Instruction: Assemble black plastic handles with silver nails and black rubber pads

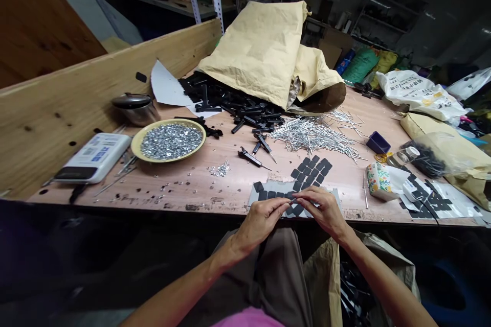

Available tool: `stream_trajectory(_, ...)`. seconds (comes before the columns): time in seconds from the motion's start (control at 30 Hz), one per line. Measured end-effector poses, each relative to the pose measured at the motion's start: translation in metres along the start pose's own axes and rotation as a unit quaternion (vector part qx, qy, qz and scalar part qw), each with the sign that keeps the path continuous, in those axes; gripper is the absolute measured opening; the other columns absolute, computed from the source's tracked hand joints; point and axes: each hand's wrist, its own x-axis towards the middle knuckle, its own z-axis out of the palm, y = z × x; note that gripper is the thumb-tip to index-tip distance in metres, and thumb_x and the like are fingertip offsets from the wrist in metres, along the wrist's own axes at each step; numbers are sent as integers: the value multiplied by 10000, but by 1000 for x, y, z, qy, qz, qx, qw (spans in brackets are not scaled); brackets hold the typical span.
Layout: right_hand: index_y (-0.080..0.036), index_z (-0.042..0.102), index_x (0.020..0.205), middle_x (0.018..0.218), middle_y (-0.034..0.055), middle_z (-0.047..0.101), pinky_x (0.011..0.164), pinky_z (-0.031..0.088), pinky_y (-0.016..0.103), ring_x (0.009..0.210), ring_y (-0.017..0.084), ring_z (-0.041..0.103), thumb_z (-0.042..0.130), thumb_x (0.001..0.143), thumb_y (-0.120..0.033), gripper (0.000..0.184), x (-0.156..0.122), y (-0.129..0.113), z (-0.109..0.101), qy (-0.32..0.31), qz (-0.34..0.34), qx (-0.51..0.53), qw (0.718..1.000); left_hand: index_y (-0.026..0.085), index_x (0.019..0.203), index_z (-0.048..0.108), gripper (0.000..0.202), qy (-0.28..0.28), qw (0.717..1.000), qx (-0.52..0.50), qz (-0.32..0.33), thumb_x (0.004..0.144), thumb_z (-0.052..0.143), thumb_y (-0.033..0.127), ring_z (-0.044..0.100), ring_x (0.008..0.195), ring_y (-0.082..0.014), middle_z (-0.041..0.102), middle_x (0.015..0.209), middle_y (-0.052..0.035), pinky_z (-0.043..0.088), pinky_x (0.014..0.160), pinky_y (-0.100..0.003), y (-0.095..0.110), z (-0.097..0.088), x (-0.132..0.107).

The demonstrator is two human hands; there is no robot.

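At the front edge of the table, my left hand (264,217) and my right hand (322,209) meet fingertip to fingertip. Both are closed in a pinch on a small dark piece (293,201), mostly hidden by the fingers, so its kind is unclear. Under and behind them lies a grey sheet (253,195) with a row of black rounded pads (271,195). More loose black pads (311,167) are spread just beyond it. Farther off, several black plastic parts with metal rods (251,157) lie near a small heap of metal nuts (220,168).
A yellow bowl of small metal pieces (171,157), a white scale (95,157) and a metal pot (134,108) stand left. Behind are black parts (249,112), a paper sack (257,51) and metal rods (314,135). Rightward sit a blue tray (378,142) and a flowered box (379,181).
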Motion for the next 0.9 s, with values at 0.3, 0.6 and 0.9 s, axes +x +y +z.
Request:
stream_trajectory(0.3, -202, 650, 932, 805, 47, 690, 662, 479, 252, 745, 141, 633, 459, 922, -332, 232, -3, -5, -4, 8, -65, -5, 998, 128, 865, 708, 404, -123, 962, -186, -160, 773, 540, 484, 424, 404, -75, 501, 448, 35, 344, 401, -185, 9, -9, 4)
stream_trajectory(0.6, -184, 583, 909, 759, 50, 637, 623, 466, 262, 691, 149, 579, 381, 954, -286, 230, -5, -13, 11, 65, -71, -72, 993, 158, 854, 715, 307, -45, 990, -102, -88, 814, 525, 396, 527, 495, -101, 628, 566, -5, 419, 468, -194, 13, -8, 1)
stream_trajectory(0.9, -185, 528, 883, 747, 39, 589, 622, 403, 254, 686, 149, 520, 294, 978, -295, 276, -5, -11, 5, -13, -93, -115, 989, 175, 940, 690, 326, 20, 978, 124, 165, 924, 383, 284, 662, 636, -124, 715, 737, -47, 521, 605, -195, -2, -3, -6)
